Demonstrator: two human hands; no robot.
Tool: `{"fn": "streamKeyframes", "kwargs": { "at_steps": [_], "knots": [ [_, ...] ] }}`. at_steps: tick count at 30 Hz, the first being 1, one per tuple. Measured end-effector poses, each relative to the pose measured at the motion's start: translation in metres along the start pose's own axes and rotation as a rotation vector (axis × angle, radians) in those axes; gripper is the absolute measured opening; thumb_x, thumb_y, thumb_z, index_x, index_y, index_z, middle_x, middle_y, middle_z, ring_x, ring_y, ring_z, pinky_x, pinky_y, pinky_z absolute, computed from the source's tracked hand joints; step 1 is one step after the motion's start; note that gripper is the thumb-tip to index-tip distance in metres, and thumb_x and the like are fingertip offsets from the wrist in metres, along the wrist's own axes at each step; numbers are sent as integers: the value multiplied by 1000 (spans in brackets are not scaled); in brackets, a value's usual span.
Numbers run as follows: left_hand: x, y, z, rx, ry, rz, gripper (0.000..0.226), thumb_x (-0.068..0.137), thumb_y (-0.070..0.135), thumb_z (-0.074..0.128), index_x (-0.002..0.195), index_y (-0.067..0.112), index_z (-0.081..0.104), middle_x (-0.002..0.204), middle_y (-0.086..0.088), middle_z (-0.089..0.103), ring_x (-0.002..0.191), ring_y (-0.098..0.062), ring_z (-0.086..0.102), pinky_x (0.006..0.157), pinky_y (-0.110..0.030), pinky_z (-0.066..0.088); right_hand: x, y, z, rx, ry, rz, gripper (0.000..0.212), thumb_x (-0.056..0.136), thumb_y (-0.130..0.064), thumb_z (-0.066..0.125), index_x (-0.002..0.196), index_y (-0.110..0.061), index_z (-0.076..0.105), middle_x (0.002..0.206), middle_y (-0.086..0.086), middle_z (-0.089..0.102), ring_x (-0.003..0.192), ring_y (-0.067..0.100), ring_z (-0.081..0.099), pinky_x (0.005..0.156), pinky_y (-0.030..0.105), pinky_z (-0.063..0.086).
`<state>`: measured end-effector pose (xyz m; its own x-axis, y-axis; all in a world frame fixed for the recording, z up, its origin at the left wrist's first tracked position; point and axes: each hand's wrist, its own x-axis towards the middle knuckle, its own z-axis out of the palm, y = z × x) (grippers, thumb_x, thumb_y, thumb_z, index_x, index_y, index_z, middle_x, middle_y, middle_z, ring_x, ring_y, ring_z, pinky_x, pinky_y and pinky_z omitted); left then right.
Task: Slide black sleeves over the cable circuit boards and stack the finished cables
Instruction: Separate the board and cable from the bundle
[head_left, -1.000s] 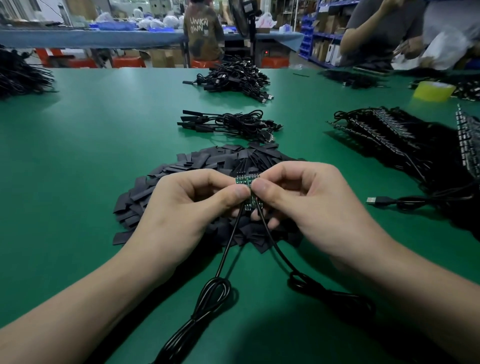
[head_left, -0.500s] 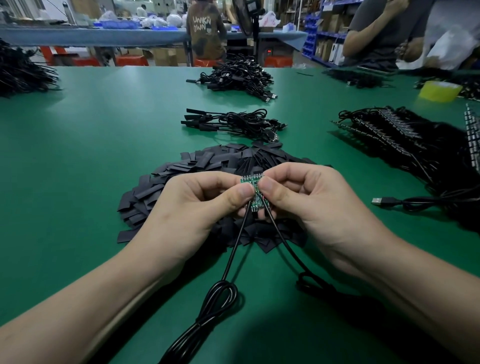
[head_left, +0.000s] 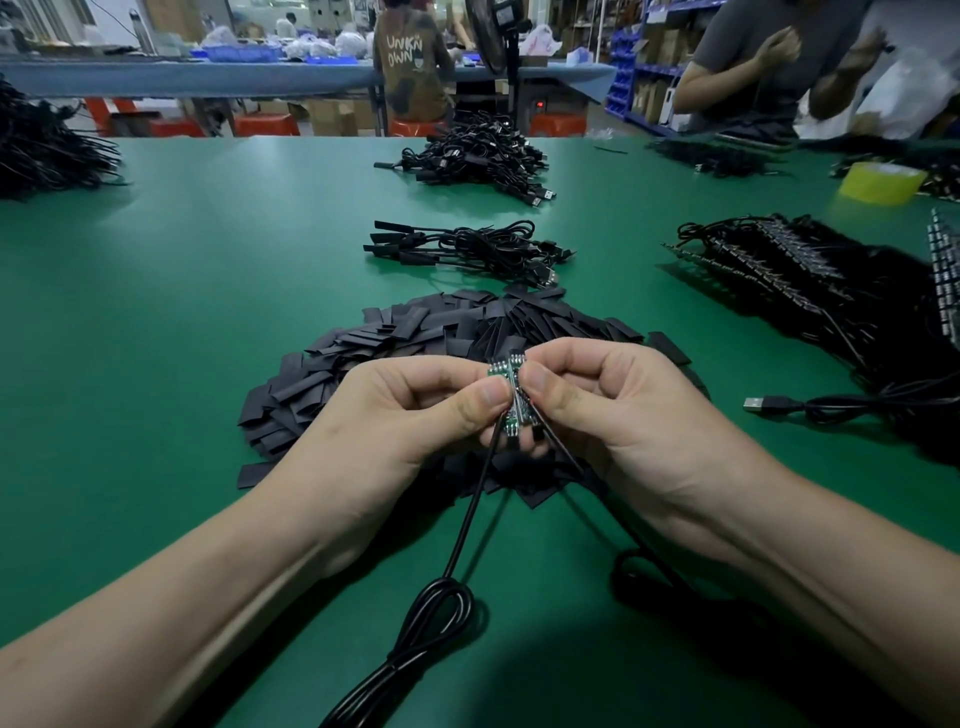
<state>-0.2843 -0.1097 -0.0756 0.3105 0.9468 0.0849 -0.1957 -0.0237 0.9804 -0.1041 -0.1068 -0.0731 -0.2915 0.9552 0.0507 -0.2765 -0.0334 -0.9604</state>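
My left hand (head_left: 395, 415) and my right hand (head_left: 613, 410) meet above a heap of flat black sleeves (head_left: 384, 348). Between thumbs and forefingers they pinch two small green circuit boards (head_left: 511, 395) held side by side. A black cable (head_left: 467, 525) hangs from the left board to a coiled bundle near the table's front edge. A second black cable (head_left: 587, 483) runs from the right board down under my right forearm. A small stack of sleeved cables (head_left: 467, 249) lies beyond the sleeve heap.
A larger pile of cables (head_left: 478, 156) sits farther back on the green table (head_left: 182, 291). Rows of bare-board cables (head_left: 810, 280) fill the right side, with a USB plug (head_left: 763, 404) sticking out. A yellow tape roll (head_left: 878, 182) and seated people are at the far edge.
The two boards have shifted slightly between my fingers, the left one now angled outward from the right. Both hands stay in about the same place.
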Motion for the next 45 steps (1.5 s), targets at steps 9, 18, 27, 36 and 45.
{"fn": "streamKeyframes", "kwargs": {
  "at_steps": [9, 18, 27, 36, 45],
  "knots": [
    [4, 1, -5, 63, 109, 129, 16, 68, 37, 83, 74, 22, 79, 68, 3, 71, 62, -4, 63, 63, -12, 51, 3, -50, -49, -813, 114, -4, 18, 76, -37, 78, 80, -19, 78, 71, 0, 75, 61, 14, 67, 60, 25, 52],
    [5, 3, -11, 342, 225, 284, 20, 62, 44, 82, 73, 27, 80, 70, 2, 75, 63, -4, 62, 63, -14, 50, 6, -68, -90, -1760, 512, -326, 38, 83, -60, 63, 98, -26, 71, 82, -5, 57, 74, 17, 55, 69, 33, 48],
    [2, 4, -5, 300, 151, 324, 13, 73, 28, 77, 84, 23, 82, 79, 6, 79, 71, 0, 71, 67, -11, 52, -6, -8, 2, -844, -57, -190, 25, 95, -37, 69, 82, -15, 67, 70, -2, 68, 58, 16, 60, 61, 34, 54],
    [1, 1, -13, 1187, 55, 306, 34, 76, 61, 75, 98, 35, 78, 88, 17, 70, 79, -1, 65, 76, -33, 55, -7, -44, -15, 75, 53, -65, 23, 92, -40, 53, 81, -20, 60, 54, -6, 52, 42, 8, 52, 42, 20, 48],
    [2, 2, -10, 1087, 81, 177, 20, 75, 34, 88, 89, 39, 75, 77, 23, 70, 71, 2, 65, 69, -15, 49, -2, -106, -77, -40, -205, 123, 28, 98, -44, 63, 96, -17, 58, 48, -8, 34, 28, 10, 28, 29, 13, 22]
  ]
}}
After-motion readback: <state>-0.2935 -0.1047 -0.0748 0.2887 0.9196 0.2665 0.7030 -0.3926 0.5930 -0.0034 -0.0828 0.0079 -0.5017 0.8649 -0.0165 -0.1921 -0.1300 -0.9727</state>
